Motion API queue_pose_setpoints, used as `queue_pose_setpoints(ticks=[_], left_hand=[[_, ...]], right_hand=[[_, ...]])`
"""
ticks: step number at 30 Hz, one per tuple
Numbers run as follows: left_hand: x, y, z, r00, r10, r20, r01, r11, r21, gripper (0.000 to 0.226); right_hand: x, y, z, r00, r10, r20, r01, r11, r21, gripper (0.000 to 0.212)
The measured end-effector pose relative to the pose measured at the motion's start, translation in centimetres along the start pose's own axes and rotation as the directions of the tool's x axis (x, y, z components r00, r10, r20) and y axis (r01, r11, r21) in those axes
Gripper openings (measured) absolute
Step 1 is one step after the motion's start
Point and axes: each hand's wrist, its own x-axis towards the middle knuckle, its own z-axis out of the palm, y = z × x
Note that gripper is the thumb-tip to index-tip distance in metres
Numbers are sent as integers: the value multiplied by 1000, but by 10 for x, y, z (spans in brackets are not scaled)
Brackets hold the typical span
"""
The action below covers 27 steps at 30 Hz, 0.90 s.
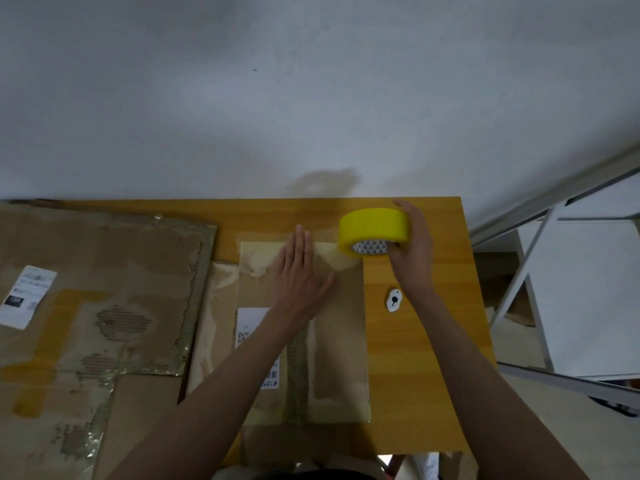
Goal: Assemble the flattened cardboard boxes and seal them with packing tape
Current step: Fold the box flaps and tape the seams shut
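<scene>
The person's left hand lies flat, fingers straight and together, pressing on the far part of the small cardboard box, which sits on the yellow wooden table just right of a large flattened carton. The right hand grips the yellow roll of packing tape, thumb side toward the core and fingers curled over the outer rim, holding it just above the box's far right corner. The step in hand looks like laying a strip across the far end of the box; to do it well, the flat hand should anchor the free end firmly while the roll is drawn away low and straight, keeping the strip taut so it does not wrinkle, and then rub it down along the seam. A small white cutter (with a black knob) lies on the table near the right wrist, within easy reach for the cut. The glossy tape itself is hard to tell from older layers already on the cardboard, so its free end cannot be made out. Whether the box stands fully formed or flat is unclear from above, its near edge runs under the forearm, and the large carton is cut off at the left edge.
</scene>
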Motion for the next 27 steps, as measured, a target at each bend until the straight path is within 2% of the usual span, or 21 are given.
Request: queue_pose_setpoints(ticks=[3,7,13,16,27], left_hand=[[-3,-4,3,1000,-29,10,29,999,27,105],[-4,-5,4,999,-32,11,32,998,60,118],[-5,-6,2,1000,-12,18,11,999,52,113],[-6,-5,1,1000,14,17,-15,997,76,104],[-4,-8,4,1000,19,23,-21,996,88,98]], right_hand=[[-5,5,4,995,89,44,-91,995,40,48],[-6,5,4,998,53,41,-55,998,35,32],[-4,28,-17,990,79,-117,-92,989,-114,58],[-6,42,-22,987,117,-110,-136,974,-180,61],[-14,72,-7,965,239,-104,-247,966,-79,58]])
